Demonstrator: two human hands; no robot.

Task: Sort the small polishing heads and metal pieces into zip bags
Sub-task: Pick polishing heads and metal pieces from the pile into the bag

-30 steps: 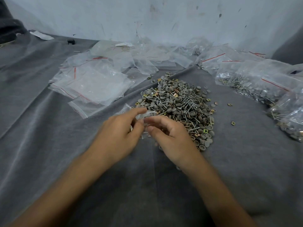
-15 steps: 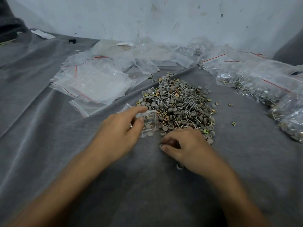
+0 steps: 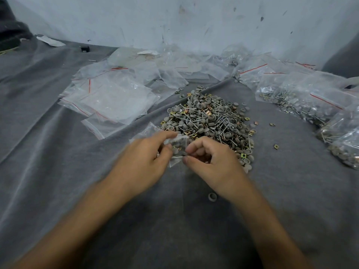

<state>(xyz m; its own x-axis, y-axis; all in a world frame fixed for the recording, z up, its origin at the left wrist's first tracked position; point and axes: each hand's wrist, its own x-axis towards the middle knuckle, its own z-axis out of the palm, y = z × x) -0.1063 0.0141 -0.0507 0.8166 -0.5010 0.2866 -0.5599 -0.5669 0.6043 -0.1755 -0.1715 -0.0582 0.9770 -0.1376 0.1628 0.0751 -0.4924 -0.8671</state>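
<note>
Bag (image 3: 177, 147): small clear zip bag, held just above the grey cloth (image 3: 58, 171), at the near left edge of the loose pile (image 3: 209, 121). Left hand (image 3: 143, 160) pinches its left side between thumb and index finger, other fingers loosely curled. Right hand (image 3: 213, 162) has its fingers curled in tight, with thumb and fingertips touching the bag's right edge. There is a glint in the palm, possibly a metal piece, but motion blur means I cannot tell what it grips. The bag holds a few grey polishing heads, yellow square metal pieces and a pin. The pile is the same mix, lying loose. Flat clear bags (image 3: 108, 98) with red seal lines are stacked far left. Filled bags (image 3: 303, 105) of the same parts lie to the right. One stray head (image 3: 212, 197) sits beside the right wrist.
</note>
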